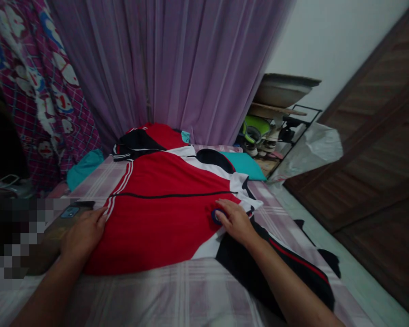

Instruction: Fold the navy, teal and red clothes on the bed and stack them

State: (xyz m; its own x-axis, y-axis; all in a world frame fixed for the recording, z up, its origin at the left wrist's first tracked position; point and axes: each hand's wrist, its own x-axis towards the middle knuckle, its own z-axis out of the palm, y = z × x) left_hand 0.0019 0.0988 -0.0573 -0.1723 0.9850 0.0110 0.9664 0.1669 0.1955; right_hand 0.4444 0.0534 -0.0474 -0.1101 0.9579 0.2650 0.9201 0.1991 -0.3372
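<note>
A red, white and black zip-up track jacket (163,227) lies spread out on a bed, its dark zip running across the middle. White stripes edge its hem on the left. My left hand (85,229) rests on that striped hem, fingers stretched forward; its thumb is hard to make out. On the chest side, my right hand (233,220) lies open with fingers spread, beside a round dark-blue badge (216,216). One black sleeve (276,268) with a red stripe extends toward me under my right forearm. The other sleeve (139,141) lies folded at the far side.
A plaid sheet (150,295) covers the bed. A teal pillow (247,165) lies at the far right, before a purple curtain (191,68). Shoes sit on a rack (269,141) beside a plastic bag (322,143). A dark object with a blue patch (69,212) lies left.
</note>
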